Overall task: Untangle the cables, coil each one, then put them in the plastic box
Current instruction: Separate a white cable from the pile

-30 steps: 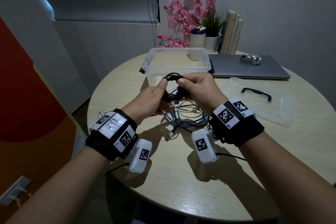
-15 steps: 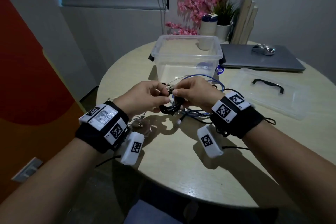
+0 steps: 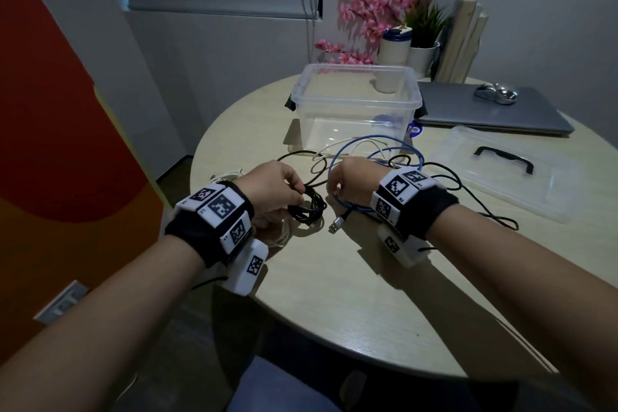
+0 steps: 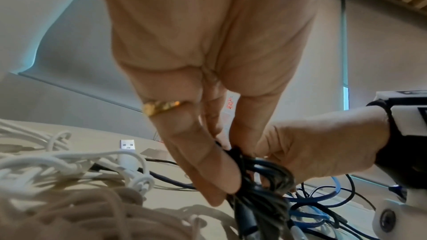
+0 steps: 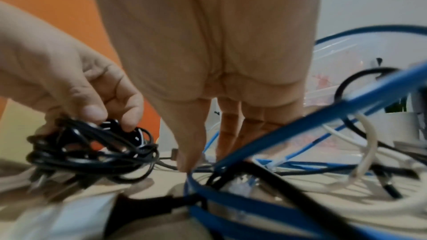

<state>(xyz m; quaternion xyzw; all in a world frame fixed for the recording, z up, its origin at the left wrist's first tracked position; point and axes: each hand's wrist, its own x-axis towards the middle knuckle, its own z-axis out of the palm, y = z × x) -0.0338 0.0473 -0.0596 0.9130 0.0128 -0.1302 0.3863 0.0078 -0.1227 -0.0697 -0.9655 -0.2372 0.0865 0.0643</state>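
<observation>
My left hand [image 3: 277,187] grips a coiled black cable [image 3: 309,209] just above the table, thumb and fingers curled round it [image 5: 92,149]. My right hand [image 3: 351,179] sits a little to its right, off the coil. In the right wrist view its fingers [image 5: 228,130] point straight down among loose cables and hold nothing that I can see. A blue cable [image 5: 323,114] loops under and behind that hand, with a silver USB plug [image 3: 334,227] lying on the table. The clear plastic box [image 3: 354,105] stands open behind the hands.
White cables [image 4: 69,160] and a beige coil [image 3: 284,237] lie by my left wrist. The box lid [image 3: 501,184] with its black handle lies at the right. A closed laptop [image 3: 485,114] with a mouse [image 3: 496,94], a cup and pink flowers stand at the back.
Both hands came down from in front of the box toward the near table. My right hand let go of the black coil, which now stays in the left hand alone.
</observation>
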